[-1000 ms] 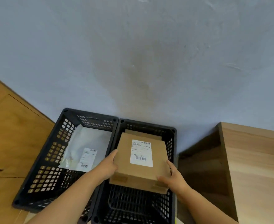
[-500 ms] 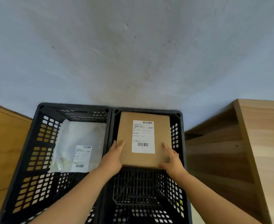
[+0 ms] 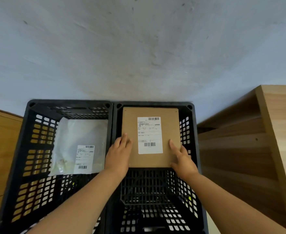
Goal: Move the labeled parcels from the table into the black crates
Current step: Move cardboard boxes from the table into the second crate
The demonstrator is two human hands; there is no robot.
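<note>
Head view, looking down into two black crates set side by side against a scuffed grey floor (image 3: 139, 48). Far left: a strip of wooden panel (image 3: 0, 149) showing through the perforated wall of the left crate (image 3: 27, 149). Inside that crate, lying flat toward its far right corner: a clear plastic mailer bag (image 3: 71, 141) with a white barcode label (image 3: 85, 159) facing up. Shared rims of the two crates touching down the middle. Left hand (image 3: 119, 152) reaching over that divide, fingers straight and resting along the left edge of a brown cardboard parcel (image 3: 169, 129), thumb side tucked at the edge; full grip underneath not visible. Parcel lying flat in the far half of the right crate (image 3: 187, 149), its white shipping label (image 3: 149, 135) up, barcodes at the top and bottom of the label, print too small to read. Near half of the right crate bare, mesh bottom showing. Right hand (image 3: 182, 157) mirrored on the parcel's right edge, fingers extended flat along the side near the lower corner, relaxed rather than curled. Both forearms bare, angled in from the bottom of the frame. Far right: a light wooden table (image 3: 257, 141), just beside the right crate.
</note>
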